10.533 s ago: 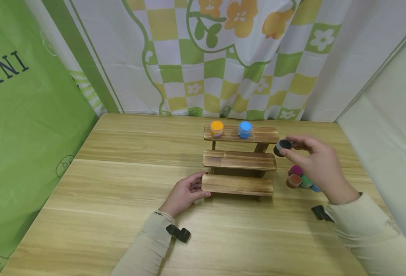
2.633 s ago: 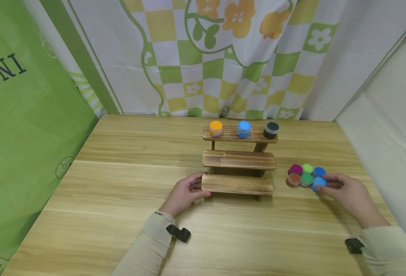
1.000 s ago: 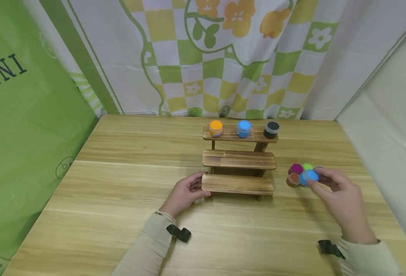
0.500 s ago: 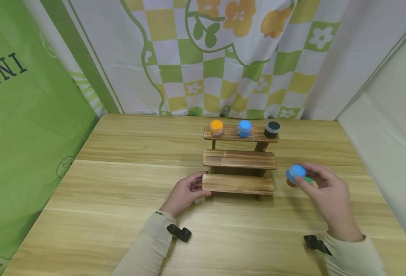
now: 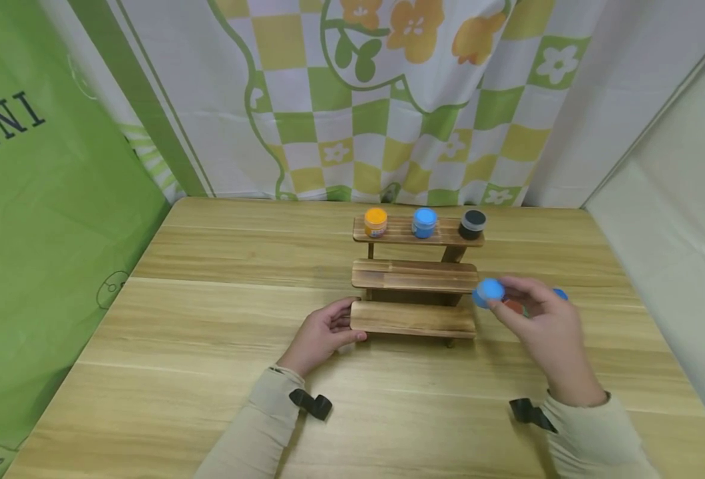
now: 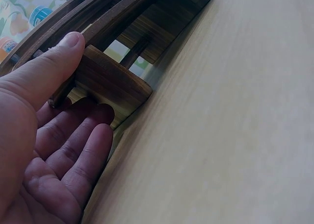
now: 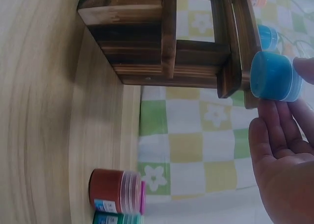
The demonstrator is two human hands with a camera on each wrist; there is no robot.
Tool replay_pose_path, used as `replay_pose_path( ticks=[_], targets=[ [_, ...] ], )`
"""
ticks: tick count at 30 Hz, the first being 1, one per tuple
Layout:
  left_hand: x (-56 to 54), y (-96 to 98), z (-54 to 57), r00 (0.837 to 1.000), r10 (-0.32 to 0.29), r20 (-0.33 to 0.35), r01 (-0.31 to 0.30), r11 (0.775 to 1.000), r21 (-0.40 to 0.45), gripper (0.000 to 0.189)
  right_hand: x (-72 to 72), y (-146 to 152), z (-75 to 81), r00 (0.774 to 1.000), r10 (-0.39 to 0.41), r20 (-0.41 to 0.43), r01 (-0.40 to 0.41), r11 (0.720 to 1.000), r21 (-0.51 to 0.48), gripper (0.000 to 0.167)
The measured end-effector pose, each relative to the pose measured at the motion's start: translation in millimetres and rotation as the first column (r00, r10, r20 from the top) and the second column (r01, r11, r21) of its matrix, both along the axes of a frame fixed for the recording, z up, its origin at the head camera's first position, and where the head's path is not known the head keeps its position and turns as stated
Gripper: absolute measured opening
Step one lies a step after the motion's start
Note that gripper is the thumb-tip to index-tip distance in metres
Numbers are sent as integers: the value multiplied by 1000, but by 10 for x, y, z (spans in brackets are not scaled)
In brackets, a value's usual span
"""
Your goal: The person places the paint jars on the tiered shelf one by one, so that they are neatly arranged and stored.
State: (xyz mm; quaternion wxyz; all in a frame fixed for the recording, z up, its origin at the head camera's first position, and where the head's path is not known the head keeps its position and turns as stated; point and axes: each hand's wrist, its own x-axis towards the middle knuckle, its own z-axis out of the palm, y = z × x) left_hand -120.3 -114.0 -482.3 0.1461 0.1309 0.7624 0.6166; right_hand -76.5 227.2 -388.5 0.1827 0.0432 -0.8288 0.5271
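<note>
My right hand [image 5: 546, 332] pinches a light-blue paint jar [image 5: 488, 293] between thumb and fingers, off the right end of a three-step wooden display stand [image 5: 412, 318]. In the right wrist view, this jar [image 7: 271, 76] is held above the table. My left hand [image 5: 319, 339] holds the left end of the lowest step, thumb at the front and fingers behind. On the top step stand an orange jar [image 5: 375, 223], a blue jar [image 5: 425, 223] and a black jar [image 5: 472, 226]. The middle and lowest steps carry no jars.
Under and behind my right hand, a brown jar [image 5: 512, 307] and a darker blue jar [image 5: 560, 294] stand on the wooden table [image 5: 208, 319]; other jars are mostly hidden. A green jar [image 7: 109, 218] shows in the right wrist view. A patterned curtain [image 5: 400, 133] hangs behind.
The black jar came to rest on the top step. Later my right hand lifted the light-blue jar from the cluster and carried it left towards the stand. My left hand stayed still.
</note>
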Motion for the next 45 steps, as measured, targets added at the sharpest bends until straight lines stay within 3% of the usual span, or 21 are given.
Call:
replay_pose_path(
  ticks=[8,14,21,28,37,45],
  targets=[
    [-1,-1,-8,1000,-6,4,6,1000,15,72,-80,-84,22,998,-37,42,32,995,99,36],
    [-2,3,-9,1000,-4,-1,4,1000,10,72,-144,-160,46,999,-15,47,8,990,143,35],
    [-5,11,-3,1000,-9,-3,9,1000,14,72,-222,-239,32,997,66,30,-68,994,86,32],
    [-5,9,2,1000,-6,0,6,1000,14,72,-275,-313,67,996,78,43,-83,986,145,33],
    [-6,3,-5,1000,-1,-5,1,1000,14,72,-341,-422,97,994,101,47,-106,984,145,36],
    [-9,-3,-12,1000,-2,-1,2,1000,16,72,-373,-545,129,982,152,115,-162,984,79,35]
  ],
)
